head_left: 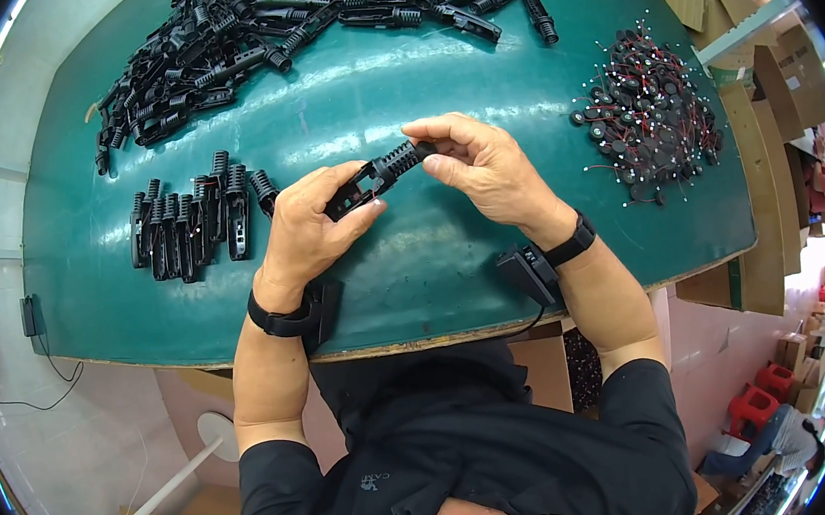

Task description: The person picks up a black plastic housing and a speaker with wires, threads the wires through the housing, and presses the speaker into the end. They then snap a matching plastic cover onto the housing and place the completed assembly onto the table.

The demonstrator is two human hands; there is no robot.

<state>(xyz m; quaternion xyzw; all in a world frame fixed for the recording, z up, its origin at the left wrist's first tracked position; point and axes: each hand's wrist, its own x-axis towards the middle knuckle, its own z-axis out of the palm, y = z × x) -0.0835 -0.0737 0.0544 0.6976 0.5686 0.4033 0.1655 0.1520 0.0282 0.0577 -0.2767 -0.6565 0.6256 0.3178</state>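
Note:
My left hand (313, 218) is closed round a black plastic housing (353, 191), long and slotted, with a ribbed neck that points up and to the right. At the tip of that neck, the thumb and forefinger of my right hand (483, 165) pinch a small dark piece (424, 150); its exact kind is mostly hidden by the fingers. Just left of my left hand a row of similar black housings (185, 221) lies side by side. One more ribbed part (264, 188) pokes out behind my left hand.
A large heap of black housings (239, 44) covers the far left and middle of the green table (416, 287). To the right lies a pile of small black discs with red wires (649, 112). Cardboard boxes (769, 160) stand beyond the right edge. Each wrist wears a black strapped device.

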